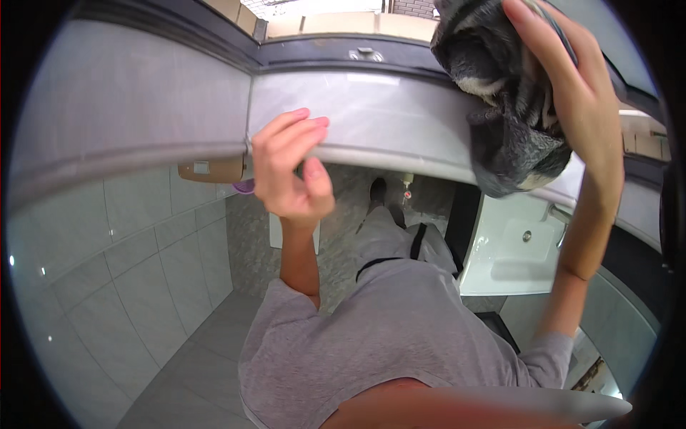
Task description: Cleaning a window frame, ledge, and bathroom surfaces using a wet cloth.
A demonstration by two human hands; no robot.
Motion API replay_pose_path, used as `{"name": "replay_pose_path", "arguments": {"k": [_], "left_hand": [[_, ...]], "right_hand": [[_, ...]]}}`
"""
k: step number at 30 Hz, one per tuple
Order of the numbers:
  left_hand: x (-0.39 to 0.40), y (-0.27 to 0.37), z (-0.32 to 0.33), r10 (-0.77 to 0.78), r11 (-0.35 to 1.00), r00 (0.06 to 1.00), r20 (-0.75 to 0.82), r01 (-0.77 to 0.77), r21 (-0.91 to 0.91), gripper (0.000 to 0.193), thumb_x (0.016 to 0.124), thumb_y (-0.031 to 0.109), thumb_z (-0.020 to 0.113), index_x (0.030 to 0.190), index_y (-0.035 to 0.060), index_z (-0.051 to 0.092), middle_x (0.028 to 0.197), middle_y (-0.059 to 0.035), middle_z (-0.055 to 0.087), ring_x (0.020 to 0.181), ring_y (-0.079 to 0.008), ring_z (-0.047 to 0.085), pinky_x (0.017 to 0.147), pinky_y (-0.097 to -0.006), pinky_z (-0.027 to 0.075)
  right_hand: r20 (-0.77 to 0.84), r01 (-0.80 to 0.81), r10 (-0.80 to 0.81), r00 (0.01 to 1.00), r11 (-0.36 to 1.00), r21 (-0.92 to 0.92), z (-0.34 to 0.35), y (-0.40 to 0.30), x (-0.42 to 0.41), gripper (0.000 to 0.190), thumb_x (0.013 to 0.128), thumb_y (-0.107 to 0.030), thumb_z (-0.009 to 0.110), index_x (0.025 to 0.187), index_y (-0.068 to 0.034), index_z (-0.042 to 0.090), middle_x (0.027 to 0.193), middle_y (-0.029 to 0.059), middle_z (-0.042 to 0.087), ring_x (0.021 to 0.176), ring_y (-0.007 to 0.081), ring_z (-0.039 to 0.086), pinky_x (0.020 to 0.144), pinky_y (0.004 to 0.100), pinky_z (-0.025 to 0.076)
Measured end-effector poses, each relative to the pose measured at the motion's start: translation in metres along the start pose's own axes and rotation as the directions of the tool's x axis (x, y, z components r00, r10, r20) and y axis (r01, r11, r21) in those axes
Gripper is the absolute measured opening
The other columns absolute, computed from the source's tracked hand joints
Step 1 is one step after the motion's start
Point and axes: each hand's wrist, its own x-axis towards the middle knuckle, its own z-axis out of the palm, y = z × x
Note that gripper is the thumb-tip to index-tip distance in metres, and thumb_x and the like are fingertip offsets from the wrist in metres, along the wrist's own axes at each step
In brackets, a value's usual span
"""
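Note:
My right hand is raised at the upper right, its fingers gripping a bunched dark grey cloth with lighter patches. The cloth hangs in folds in front of the window frame and the pale marble-look sill; whether it touches the glass cannot be told. Over the front edge of that sill, my left hand holds nothing, with its fingers loosely curled and its thumb apart. A dark window frame with a metal latch part runs behind the sill.
Below the right forearm is a white washbasin with a drain and a faucet. A tan holder and a purple item are under the sill at left. Grey tiled walls stand to the left. Beyond the frame is a tan ledge.

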Motion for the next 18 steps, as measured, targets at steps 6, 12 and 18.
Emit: {"name": "replay_pose_path", "arguments": {"k": [6, 12, 18], "left_hand": [[-0.011, -0.027, 0.009, 0.085, 0.975, 0.996, 0.016, -0.086, 0.207, 0.021, 0.086, 0.011, 0.054, 0.095, -0.0027, 0.068, 0.086, -0.014, 0.075, 0.084, -0.0319, 0.07, 0.076, -0.0386, 0.056], [-0.001, -0.023, 0.014, 0.077, 0.995, 0.995, 0.061, -0.081, 0.061, 0.023, 0.092, 0.015, 0.052, 0.093, -0.0016, 0.068, 0.082, -0.0129, 0.075, 0.077, -0.0301, 0.069, 0.069, -0.0361, 0.058], [-0.004, -0.028, 0.002, 0.07, 0.99, 0.994, 0.086, -0.08, 0.12, 0.021, 0.087, 0.013, 0.053, 0.091, -0.0004, 0.069, 0.082, -0.0109, 0.075, 0.077, -0.0271, 0.07, 0.067, -0.0337, 0.059]], "right_hand": [[0.313, 0.298, -0.242, 0.919, 0.943, -0.147, 0.092, -0.031, 0.095, 0.035, 0.1, -0.023, 0.056, 0.088, 0.008, 0.067, 0.071, 0.0126, 0.062, 0.065, 0.02, 0.058, 0.066, 0.0369, 0.051], [0.409, 0.795, -0.693, 0.594, 0.584, -0.164, 0.161, 0.004, 0.142, 0.021, 0.091, -0.014, 0.062, 0.093, 0.003, 0.074, 0.1, 0.0178, 0.062, 0.096, 0.0334, 0.062, 0.085, 0.0431, 0.052], [0.625, 0.817, -0.572, 0.531, 0.543, -0.196, 0.149, -0.007, 0.147, 0.022, 0.089, -0.017, 0.064, 0.09, 0.002, 0.075, 0.096, 0.0149, 0.062, 0.088, 0.0303, 0.064, 0.074, 0.0425, 0.054]]}}
